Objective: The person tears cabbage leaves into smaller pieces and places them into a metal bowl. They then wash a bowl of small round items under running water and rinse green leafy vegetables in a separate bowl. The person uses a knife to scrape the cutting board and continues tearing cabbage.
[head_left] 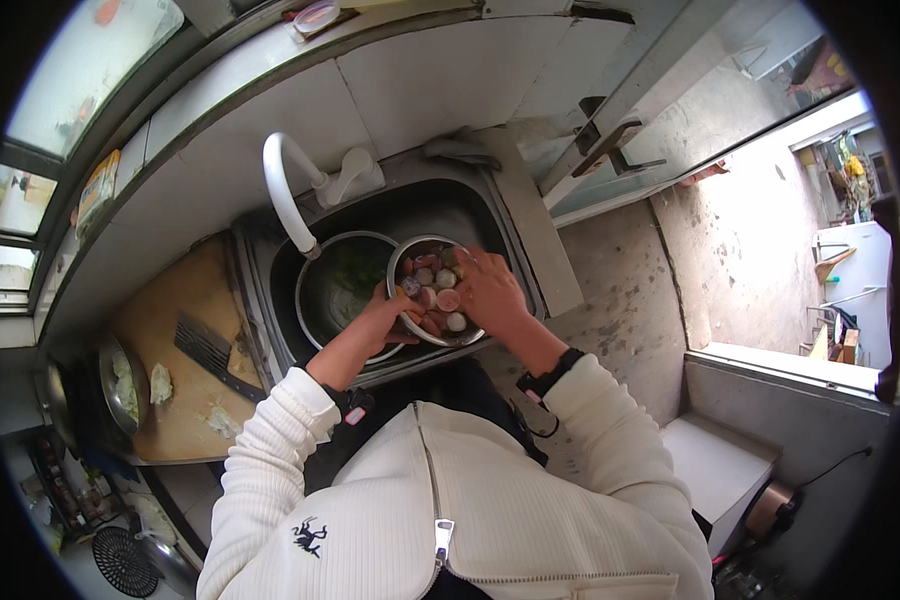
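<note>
A steel bowl [456, 343] of assorted balls and sausage-like pieces [445, 279] is held over the sink [450, 212]. My left hand [384, 318] grips its left rim, thumb inside and fingers outside. At the right rim my right hand [493, 289] rests with its fingers reaching in over the food; whether they pinch a piece is hidden. Left of this bowl, and partly under it, a larger steel basin [300, 300] sits in the sink with green leaves [361, 266] in it. A white faucet [283, 191] arches above that basin's left edge.
On the wooden board [161, 300] at left lie a slotted cleaver [214, 356], leaf scraps [221, 422] and a steel bowl of cabbage [126, 386]. A dark cloth [461, 150] drapes the sink's back corner. A glazed door [619, 154] with a handle stands at right.
</note>
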The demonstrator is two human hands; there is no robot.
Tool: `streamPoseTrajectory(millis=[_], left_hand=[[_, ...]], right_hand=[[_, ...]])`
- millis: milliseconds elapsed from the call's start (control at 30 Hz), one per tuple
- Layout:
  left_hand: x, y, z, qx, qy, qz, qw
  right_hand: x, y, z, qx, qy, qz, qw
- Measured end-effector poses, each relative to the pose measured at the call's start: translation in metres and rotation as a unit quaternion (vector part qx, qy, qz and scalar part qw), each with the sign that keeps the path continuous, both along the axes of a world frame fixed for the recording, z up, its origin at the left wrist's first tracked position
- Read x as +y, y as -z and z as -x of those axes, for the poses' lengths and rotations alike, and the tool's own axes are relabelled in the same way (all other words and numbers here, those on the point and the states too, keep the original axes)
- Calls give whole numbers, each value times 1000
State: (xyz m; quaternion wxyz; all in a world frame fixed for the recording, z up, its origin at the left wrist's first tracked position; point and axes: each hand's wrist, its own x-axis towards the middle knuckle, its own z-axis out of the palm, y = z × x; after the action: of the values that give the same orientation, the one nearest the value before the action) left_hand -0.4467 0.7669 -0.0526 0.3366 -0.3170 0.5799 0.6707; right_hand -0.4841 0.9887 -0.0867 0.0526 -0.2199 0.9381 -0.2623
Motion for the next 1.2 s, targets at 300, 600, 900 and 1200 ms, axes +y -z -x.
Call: streamPoseTrajectory(millis=[300, 600, 900, 1200], left_hand=[[7, -24, 9, 62, 37, 14, 997], [14, -42, 17, 96, 67, 177, 977], [11, -47, 30, 216, 177, 350, 894], [2, -52, 28, 252, 250, 440, 825]], right_hand=[[-31, 22, 3, -68, 11, -53, 996], [-55, 37, 0, -111, 63, 47, 991], [-78, 38, 2, -145, 108, 122, 976], [-96, 40, 1, -161, 127, 111, 972]])
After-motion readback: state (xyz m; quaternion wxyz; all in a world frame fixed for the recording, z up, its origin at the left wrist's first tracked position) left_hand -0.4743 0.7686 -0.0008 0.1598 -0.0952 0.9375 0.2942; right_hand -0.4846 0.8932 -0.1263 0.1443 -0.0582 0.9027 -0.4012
